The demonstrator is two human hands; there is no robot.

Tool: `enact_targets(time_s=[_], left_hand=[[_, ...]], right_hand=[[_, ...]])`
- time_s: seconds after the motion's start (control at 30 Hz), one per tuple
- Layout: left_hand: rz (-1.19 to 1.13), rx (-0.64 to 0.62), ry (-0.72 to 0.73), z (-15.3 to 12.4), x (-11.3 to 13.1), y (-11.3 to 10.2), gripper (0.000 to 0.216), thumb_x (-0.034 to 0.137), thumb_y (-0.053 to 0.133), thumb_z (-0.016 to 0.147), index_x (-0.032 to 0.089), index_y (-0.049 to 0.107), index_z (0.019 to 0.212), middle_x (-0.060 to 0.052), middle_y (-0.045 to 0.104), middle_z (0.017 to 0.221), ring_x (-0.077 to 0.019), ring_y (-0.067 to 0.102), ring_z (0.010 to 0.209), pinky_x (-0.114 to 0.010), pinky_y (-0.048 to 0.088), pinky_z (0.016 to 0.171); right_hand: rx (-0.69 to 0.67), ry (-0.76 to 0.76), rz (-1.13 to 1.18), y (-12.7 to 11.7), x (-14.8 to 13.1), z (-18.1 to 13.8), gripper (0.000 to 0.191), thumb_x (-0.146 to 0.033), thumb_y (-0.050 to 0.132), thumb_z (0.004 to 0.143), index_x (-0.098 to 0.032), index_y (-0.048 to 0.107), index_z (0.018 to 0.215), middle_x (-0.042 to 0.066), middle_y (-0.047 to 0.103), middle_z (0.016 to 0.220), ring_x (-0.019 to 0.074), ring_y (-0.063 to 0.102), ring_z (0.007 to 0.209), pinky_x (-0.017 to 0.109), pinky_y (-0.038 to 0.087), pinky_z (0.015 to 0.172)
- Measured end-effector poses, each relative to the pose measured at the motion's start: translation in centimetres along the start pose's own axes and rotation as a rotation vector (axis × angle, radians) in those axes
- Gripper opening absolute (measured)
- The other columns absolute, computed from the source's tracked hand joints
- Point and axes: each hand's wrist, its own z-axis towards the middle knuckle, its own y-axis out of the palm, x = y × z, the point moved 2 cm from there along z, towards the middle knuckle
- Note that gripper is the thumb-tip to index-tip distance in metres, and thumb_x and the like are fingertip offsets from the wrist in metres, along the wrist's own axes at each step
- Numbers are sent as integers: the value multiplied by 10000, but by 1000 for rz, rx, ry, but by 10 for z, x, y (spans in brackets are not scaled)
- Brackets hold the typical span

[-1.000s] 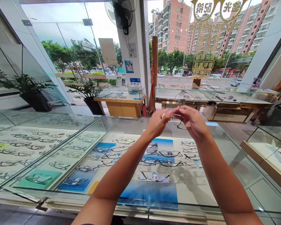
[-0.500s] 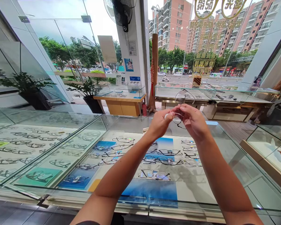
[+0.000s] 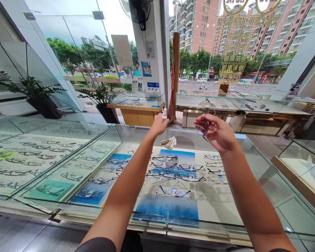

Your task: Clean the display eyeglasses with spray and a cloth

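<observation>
My left hand is closed around a small white spray bottle, whose nozzle points up above my fingers. With my right hand I grip a pair of thin-framed eyeglasses by the frame. The glasses are turned on end, one round lens above the other, over the far side of the glass counter. A crumpled light cloth lies on the counter top just below my left hand, apart from it.
Beneath the glass top of the counter, several rows of eyeglass frames rest on white and blue panels. Another glass case adjoins on the left. Beyond stand a wooden cabinet, a wooden post and potted plants.
My left hand has moved left, away from the glasses, with the white spray bottle. The cloth has come into fuller view. My right hand still holds the glasses, now turned slightly.
</observation>
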Motion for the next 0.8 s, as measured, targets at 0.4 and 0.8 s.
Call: enact_targets(time_s=[0.4, 0.8], left_hand=[[389, -260, -388, 17, -82, 12, 557, 285, 974, 609, 179, 767, 1115, -232, 782, 1257, -439, 725, 1216, -490, 594, 945], [486, -393, -396, 17, -86, 11, 556, 381, 1048, 470, 216, 798, 939, -175, 830, 1070, -432, 768, 1137, -488, 597, 947]], right_hand=[[2, 75, 26, -1, 1, 1, 124, -392, 813, 808, -280, 803, 861, 32, 805, 1014, 233, 740, 1049, 400, 593, 1032], [17, 89, 0, -1, -2, 0, 135, -396, 794, 806, -281, 781, 875, 41, 789, 1018, 256, 736, 1101, 448, 571, 1099]])
